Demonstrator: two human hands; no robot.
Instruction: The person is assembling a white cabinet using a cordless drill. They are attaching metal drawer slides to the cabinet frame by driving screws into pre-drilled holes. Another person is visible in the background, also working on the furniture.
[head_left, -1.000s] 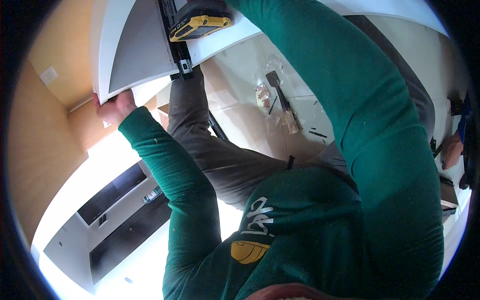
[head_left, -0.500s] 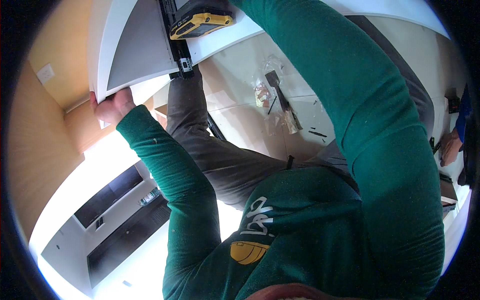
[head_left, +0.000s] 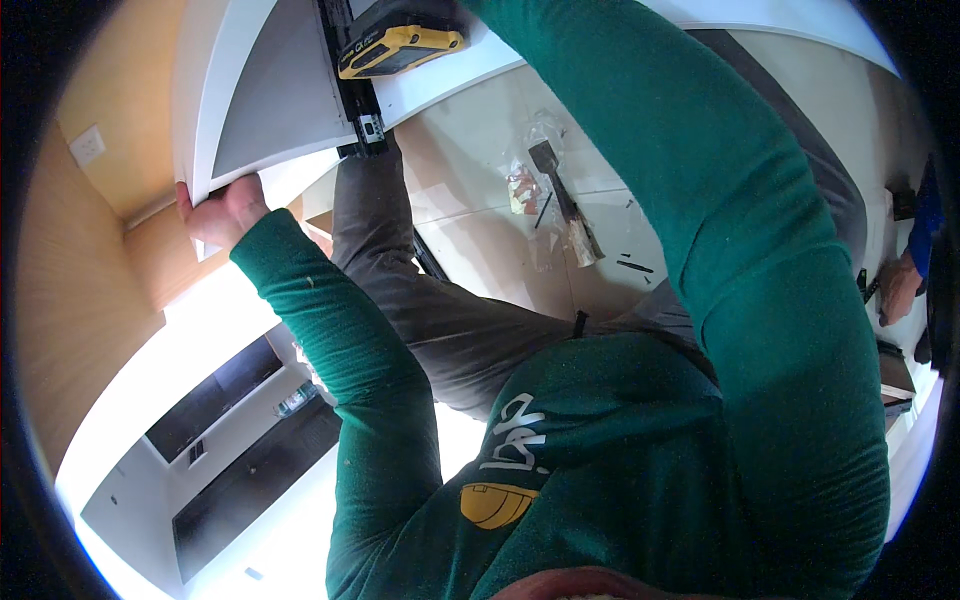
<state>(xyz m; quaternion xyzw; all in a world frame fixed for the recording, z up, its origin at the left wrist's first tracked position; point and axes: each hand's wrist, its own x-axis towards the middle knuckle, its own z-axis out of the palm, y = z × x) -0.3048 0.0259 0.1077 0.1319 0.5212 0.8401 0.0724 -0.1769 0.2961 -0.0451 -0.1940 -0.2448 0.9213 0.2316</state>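
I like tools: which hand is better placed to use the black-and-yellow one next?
Right, probably: its green fabric sleeve reaches close to the blocky black-and-yellow power tool, though the right hand is unseen. The left hand holds a flat white panel by its corner.

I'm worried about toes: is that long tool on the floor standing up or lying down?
Lying down: the long tool stretches along the tiled floor beside crumpled clear plastic.

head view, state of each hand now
Left hand: closed around a corner of the white-edged panel.
Right hand: beyond the top edge, so its state cannot be told.
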